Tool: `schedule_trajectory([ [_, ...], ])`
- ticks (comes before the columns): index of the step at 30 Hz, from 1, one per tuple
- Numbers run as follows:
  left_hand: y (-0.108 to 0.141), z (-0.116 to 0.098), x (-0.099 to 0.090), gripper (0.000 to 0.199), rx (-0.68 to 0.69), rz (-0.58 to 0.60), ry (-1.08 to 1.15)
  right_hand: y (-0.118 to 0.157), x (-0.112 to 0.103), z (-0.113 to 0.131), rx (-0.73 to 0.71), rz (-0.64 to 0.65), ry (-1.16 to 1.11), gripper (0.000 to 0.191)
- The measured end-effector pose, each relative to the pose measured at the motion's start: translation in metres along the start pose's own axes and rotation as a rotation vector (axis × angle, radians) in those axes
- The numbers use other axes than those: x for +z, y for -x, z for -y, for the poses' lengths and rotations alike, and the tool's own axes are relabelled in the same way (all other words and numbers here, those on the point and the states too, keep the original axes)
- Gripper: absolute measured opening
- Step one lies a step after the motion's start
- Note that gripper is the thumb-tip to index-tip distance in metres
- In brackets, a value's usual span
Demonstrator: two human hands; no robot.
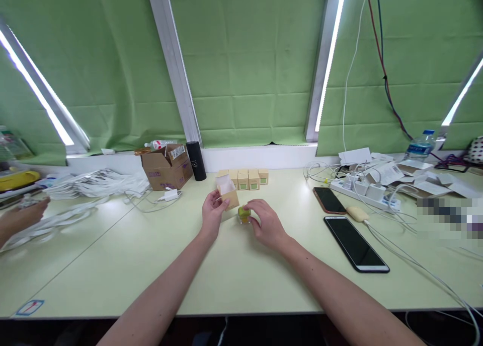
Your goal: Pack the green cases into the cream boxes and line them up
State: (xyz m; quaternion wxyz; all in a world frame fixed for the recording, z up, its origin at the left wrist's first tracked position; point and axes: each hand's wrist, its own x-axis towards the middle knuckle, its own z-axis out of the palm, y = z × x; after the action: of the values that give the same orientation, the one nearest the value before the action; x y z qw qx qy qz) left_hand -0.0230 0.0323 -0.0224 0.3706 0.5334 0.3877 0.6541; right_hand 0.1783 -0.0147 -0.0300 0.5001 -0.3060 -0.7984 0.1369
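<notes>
My left hand (212,211) is closed around a small tan cardboard box (231,200), its white inner flap standing up and its top open. Just to the right, my right hand (267,222) has its thumb and fingers on a small glass jar with a green lid (244,213). The jar is low over the table or resting on it; I cannot tell which. Behind both hands stand several similar small tan boxes (243,179) with green labels, grouped close together.
A brown carton (168,168) and a black cylinder (196,161) stand at the back left. Two phones (356,244) lie at right, near a crowded power strip (364,195) and loose cables. Another person's hand (26,216) is at far left beside white straps (100,184).
</notes>
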Motion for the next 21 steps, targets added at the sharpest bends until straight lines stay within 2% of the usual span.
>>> schedule_trajectory([
  [5,-0.005,0.005,-0.008,0.056,-0.076,-0.047,-0.063,0.0,0.004,-0.01,0.215,0.033,0.145,0.055],
  [8,-0.006,0.008,-0.01,0.053,-0.069,-0.076,-0.106,0.001,0.007,-0.012,0.272,0.102,0.161,0.061],
  [11,-0.007,0.011,-0.01,0.051,-0.06,-0.069,-0.184,0.0,0.007,-0.014,0.31,0.13,0.185,0.057],
  [16,-0.011,0.013,-0.011,0.052,-0.134,-0.025,-0.184,-0.001,0.0,-0.018,0.396,0.098,0.249,0.052],
  [21,-0.007,0.015,-0.004,0.056,-0.169,0.112,-0.129,-0.004,-0.011,-0.023,0.522,0.072,0.302,0.051],
])
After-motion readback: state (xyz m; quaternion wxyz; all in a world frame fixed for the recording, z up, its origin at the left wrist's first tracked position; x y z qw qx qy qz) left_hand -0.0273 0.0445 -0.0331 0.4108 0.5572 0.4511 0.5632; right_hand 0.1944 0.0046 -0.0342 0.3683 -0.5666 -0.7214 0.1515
